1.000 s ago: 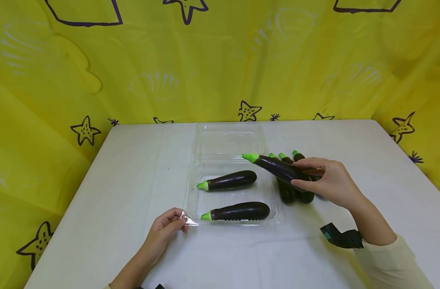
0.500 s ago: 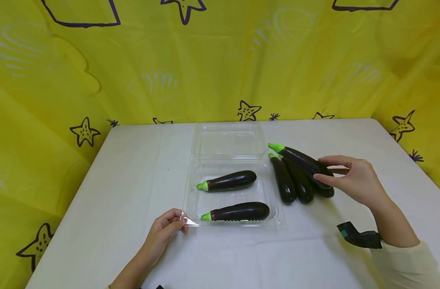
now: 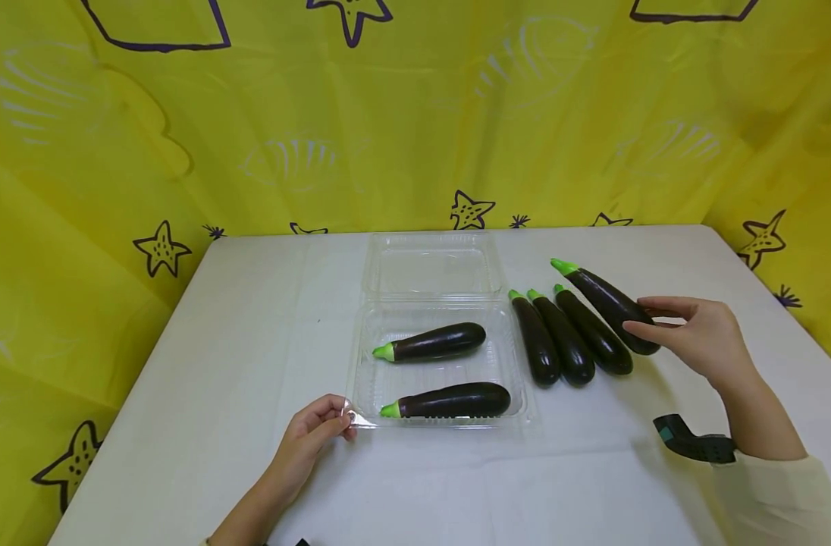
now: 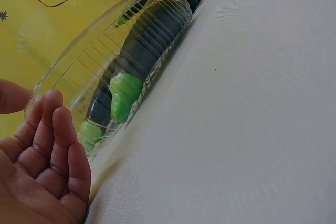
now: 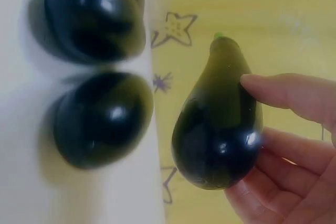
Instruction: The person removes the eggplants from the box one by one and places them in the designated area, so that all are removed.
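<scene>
My right hand (image 3: 709, 337) holds a dark purple eggplant (image 3: 606, 302) near its rounded end, thumb on one side and fingers on the other. Its green stem points to the back left. In the right wrist view this eggplant (image 5: 218, 124) hangs above the table, beside other eggplants (image 5: 105, 121). My left hand (image 3: 309, 432) pinches the front left corner of a clear plastic container (image 3: 429, 312). Two eggplants lie apart inside it, one toward the back (image 3: 439, 343) and one along the front (image 3: 456, 400), stems to the left.
Three eggplants (image 3: 564, 341) lie side by side just right of the container, stems toward the back. The container's hinged lid (image 3: 432, 264) is folded back flat behind it. A yellow patterned curtain (image 3: 402, 114) stands around the white table (image 3: 265, 326).
My right hand has carried its eggplant rightward, from over the container's edge and across the row, to the row's right side. The left hand and container have stayed put.
</scene>
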A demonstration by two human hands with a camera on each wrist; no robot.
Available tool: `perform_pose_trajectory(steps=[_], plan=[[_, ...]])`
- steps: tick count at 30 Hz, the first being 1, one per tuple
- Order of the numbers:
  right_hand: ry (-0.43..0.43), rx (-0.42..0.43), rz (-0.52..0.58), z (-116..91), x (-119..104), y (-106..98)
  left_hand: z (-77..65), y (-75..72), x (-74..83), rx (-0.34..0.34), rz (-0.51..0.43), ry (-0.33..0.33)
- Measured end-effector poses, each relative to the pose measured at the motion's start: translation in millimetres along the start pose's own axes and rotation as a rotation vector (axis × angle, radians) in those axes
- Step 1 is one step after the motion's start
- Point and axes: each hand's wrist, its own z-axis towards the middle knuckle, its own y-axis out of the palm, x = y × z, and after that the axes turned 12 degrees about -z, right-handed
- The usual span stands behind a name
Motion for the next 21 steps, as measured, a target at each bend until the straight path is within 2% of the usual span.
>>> perform_pose_trajectory(steps=[4, 13, 19, 21], plan=[[0.055, -0.022, -0.043, 3.4, 8.9, -0.8, -0.4, -0.3, -0.3, 0.000, 0.002, -0.003], [0.198, -0.065, -0.002, 10.6, 34.9, 7.0, 0.6, -0.6, -0.6, -0.007, 0.014, 0.004], [0.202, -0.072, -0.006, 11.0, 36.9, 9.0, 0.4, -0.6, -1.4, 0.001, 0.017, 0.006], [0.163, -0.090, 0.012, 9.6, 34.9, 8.8, 0.5, -0.7, -1.9, -0.002, 0.015, 0.009]])
